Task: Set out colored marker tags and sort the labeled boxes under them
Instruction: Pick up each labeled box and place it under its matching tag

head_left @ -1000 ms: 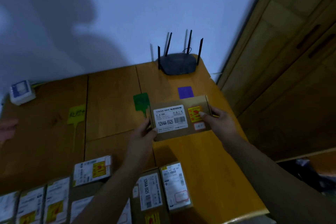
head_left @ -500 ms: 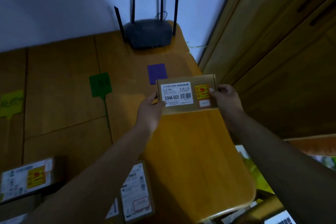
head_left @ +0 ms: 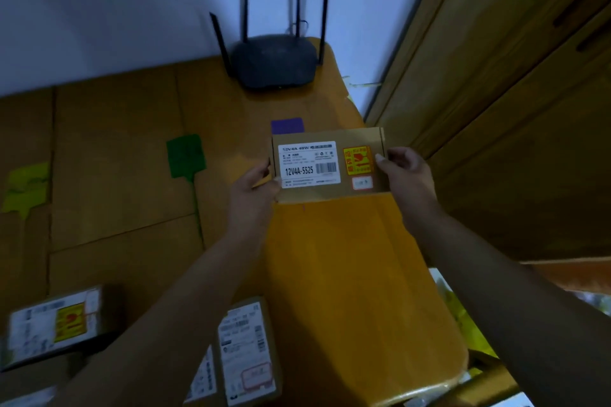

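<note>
Wooden tabletop [head_left: 125, 175] against a pale wall, a router [head_left: 274, 59] at its far edge. From left: a yellow tag [head_left: 26, 185], a green tag [head_left: 185, 155], then a purple tag [head_left: 287, 125] half hidden behind the box [head_left: 330, 163]. The left hand [head_left: 254, 188] pinches the box's left end and the right hand [head_left: 405, 168] its right end, label up. More boxes [head_left: 248, 350] lie near.
</note>
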`<state>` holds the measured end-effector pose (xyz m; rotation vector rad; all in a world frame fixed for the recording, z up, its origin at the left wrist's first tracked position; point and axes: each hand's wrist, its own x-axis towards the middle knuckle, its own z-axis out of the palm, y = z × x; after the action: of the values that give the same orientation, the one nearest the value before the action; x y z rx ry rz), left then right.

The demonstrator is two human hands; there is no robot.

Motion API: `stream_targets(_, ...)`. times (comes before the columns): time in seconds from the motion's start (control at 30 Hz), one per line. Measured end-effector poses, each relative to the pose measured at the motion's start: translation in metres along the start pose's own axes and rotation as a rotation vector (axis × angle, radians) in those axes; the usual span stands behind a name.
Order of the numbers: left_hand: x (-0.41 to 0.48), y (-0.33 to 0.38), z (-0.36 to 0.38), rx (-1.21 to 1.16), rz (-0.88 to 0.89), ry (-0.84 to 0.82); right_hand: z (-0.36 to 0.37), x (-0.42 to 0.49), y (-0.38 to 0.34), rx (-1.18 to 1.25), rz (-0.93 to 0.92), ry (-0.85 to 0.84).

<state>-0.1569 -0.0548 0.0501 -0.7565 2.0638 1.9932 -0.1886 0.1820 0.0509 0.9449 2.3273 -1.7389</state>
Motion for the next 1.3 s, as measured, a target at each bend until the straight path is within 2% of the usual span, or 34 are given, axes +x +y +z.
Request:
stream_targets(0.1, -0.009, 0.004, -0.043, 0.004, 0.066, 0.082, 0.032, -0.017, -0.011, -0.012, -0.076, -0.077)
stream_targets(0.4, -0.032, -0.011, -0.219, -0.044, 0.056, 0.326, 0.173, -0.116, -0.042, 0.035, -0.188, -0.372)
stream_targets(0.57, -0.043, -0.031, -0.318, -0.109, 0.032, 0.309, 0.249, -0.176, -0.041, -0.018, -0.184, -0.427)
stream_targets(0.77, -0.043, -0.052, -0.411, -0.107, 0.041, 0.270, 0.331, -0.221, -0.029, -0.004, -0.151, -0.407)
stream_targets(0.97, -0.004, -0.070, -0.455, -0.048, -0.006, 0.214, 0.389, -0.236, -0.020, -0.111, -0.084, -0.371)
stream_targets(1.17, 0.044, -0.086, -0.460, -0.011, -0.101, 0.130, 0.425, -0.229, -0.010, -0.174, -0.056, -0.374)
stream_targets(1.3, 0.069, -0.097, -0.464, 0.013, -0.133, 0.130, 0.439, -0.220, -0.002, -0.212, -0.025, -0.350)
